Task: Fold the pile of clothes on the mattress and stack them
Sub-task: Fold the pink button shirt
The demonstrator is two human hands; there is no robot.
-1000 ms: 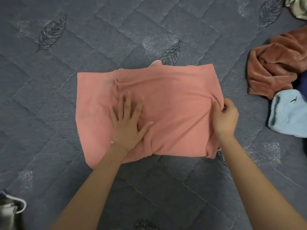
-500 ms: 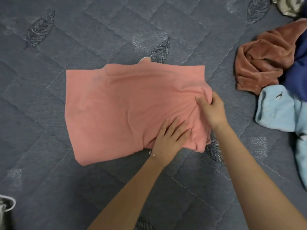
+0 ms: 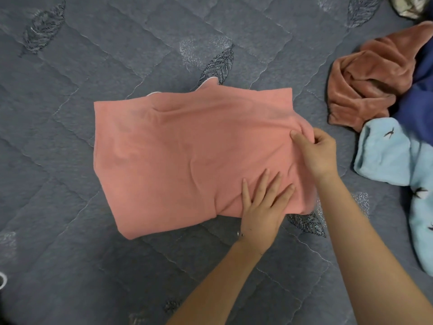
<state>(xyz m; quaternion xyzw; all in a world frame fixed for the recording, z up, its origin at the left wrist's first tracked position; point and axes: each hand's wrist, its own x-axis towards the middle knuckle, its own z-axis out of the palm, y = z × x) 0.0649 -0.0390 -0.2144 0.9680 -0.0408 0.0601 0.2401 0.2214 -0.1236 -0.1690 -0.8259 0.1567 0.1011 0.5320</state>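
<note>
Head view: the pink cloth [image 3: 175, 156] lies folded flat in the middle of the mattress [image 3: 70, 231]. My left grip [image 3: 262, 207] presses its near right part, fingers straight and spread. My right grip [image 3: 316, 153] pinches its right edge, thumb on top, fingers curled. Apart to the right sits a heap: brown fleece [image 3: 370, 90], a navy piece [image 3: 419, 109], a light blue piece [image 3: 386, 156] with bird prints. My forearms cover some near mattress

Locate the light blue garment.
Head view, right side: the light blue garment lies on the mattress below the brown fleece, beside the right hand.
</note>
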